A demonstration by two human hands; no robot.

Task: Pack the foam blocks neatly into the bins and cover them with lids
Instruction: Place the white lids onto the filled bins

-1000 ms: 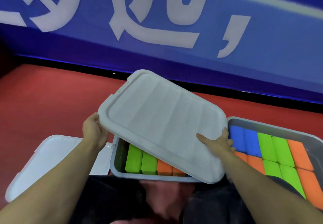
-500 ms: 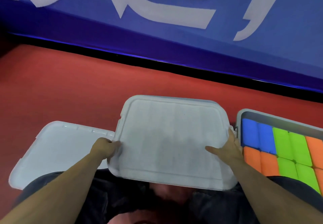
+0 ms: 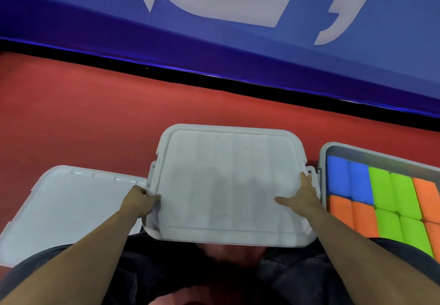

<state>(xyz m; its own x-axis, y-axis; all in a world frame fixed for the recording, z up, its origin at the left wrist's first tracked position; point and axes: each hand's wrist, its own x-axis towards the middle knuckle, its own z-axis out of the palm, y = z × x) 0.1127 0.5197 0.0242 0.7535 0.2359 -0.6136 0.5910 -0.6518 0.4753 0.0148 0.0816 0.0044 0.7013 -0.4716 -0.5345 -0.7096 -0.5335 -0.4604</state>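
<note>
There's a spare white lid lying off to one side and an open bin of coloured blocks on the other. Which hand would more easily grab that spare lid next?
Probably the left hand. It grips the left edge of the middle lid, right beside the spare lid. The right hand rests on the opposite edge, next to the open bin, and would have to cross over.

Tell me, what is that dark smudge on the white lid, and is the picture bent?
Head view: the grey patch on the white ribbed plastic lid looks like a soft shadow, likely the wearer's; the black strip under the blue banner slants and curves slightly, a wide-angle effect; focus is fairly sharp, with no strong glare.
</note>
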